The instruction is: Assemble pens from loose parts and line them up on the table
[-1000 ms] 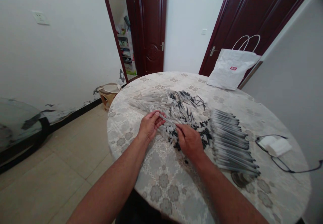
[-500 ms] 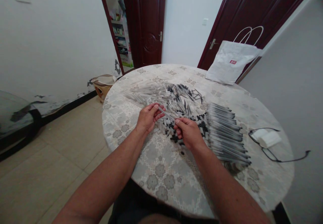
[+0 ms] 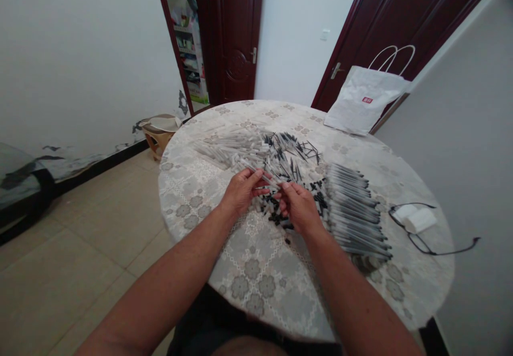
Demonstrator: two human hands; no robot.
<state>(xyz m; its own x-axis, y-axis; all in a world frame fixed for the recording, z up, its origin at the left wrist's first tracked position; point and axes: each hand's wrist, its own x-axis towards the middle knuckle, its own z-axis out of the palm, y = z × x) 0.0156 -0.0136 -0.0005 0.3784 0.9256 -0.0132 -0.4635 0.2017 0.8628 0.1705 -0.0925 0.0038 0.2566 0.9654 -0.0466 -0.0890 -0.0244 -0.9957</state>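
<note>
A slim, translucent pen barrel [image 3: 274,183] slants between my hands above the table. My left hand [image 3: 242,189] pinches its far-left part between thumb and fingers. At the near end, my right hand [image 3: 298,205] has its fingers closed round the barrel, and the fingers hide that tip. Beyond my left hand lies a heap of clear pen barrels [image 3: 230,146]. Dark pen refills [image 3: 294,146] are scattered behind my hands. Small black and whitish pen parts [image 3: 276,218] lie under and around my right hand. To its right, pens with dark ends [image 3: 355,211] are stacked in a neat pile.
A patterned cloth covers the round table [image 3: 248,276]. Glasses [image 3: 430,249] and a folded white tissue [image 3: 419,218] sit at the right. A white paper bag [image 3: 366,99] stands at the back right. A stool [image 3: 160,131] is by the left wall.
My left hand has shifted right along the pen barrel, so my hands are closer together. My right hand keeps hold near the same spot. The view has turned slightly.
</note>
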